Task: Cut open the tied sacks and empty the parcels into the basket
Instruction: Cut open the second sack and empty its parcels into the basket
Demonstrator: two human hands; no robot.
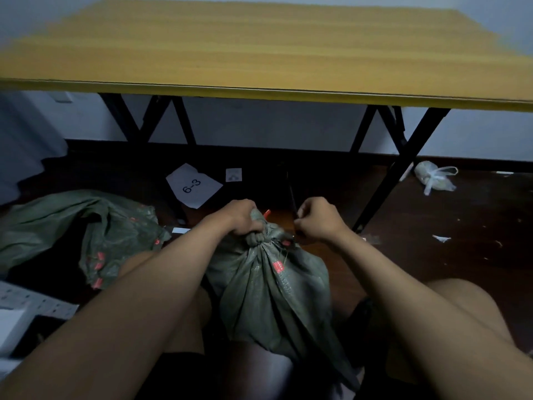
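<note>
A tied green woven sack [277, 287] stands between my knees on the dark floor. My left hand [240, 217] grips the bunched neck of the sack just above the tie. My right hand [317, 222] is curled beside the neck and pinches a thin dark strap or tool that rises from the tie; what it is stays unclear. A small red-orange tip [267, 212] pokes out behind the sack top. A second green sack [72, 229] lies slack on the floor at the left. The white perforated basket [26, 306] shows at the lower left edge.
A yellow folding table [259, 53] on black crossed legs [383, 183] stands right ahead. A paper marked 6-3 [193, 186] lies under it. A knotted clear plastic bag [435, 176] sits on the floor at the right, with paper scraps nearby.
</note>
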